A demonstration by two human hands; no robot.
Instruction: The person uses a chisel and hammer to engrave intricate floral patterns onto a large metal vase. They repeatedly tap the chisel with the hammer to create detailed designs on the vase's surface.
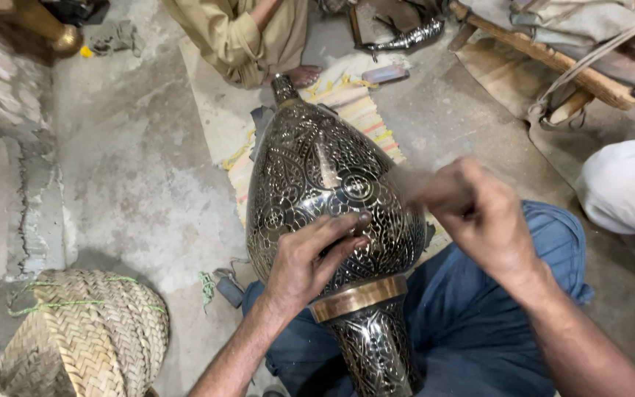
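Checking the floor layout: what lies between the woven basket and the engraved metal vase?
In the head view, mostly bare concrete floor separates woven basket from vase; green string scraps lie there.

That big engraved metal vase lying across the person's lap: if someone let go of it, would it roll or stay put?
The vase is round-bellied and lies on its side, so it would probably roll; the left hand rests on it. Its polished metal looks slippery. It seems stiff and likely heavy.

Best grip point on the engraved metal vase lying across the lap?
Probably the plain brass band where the engraved vase narrows, gripped from above. The belly is wide and rounded; the left hand only rests flat on it. The right hand is blurred.
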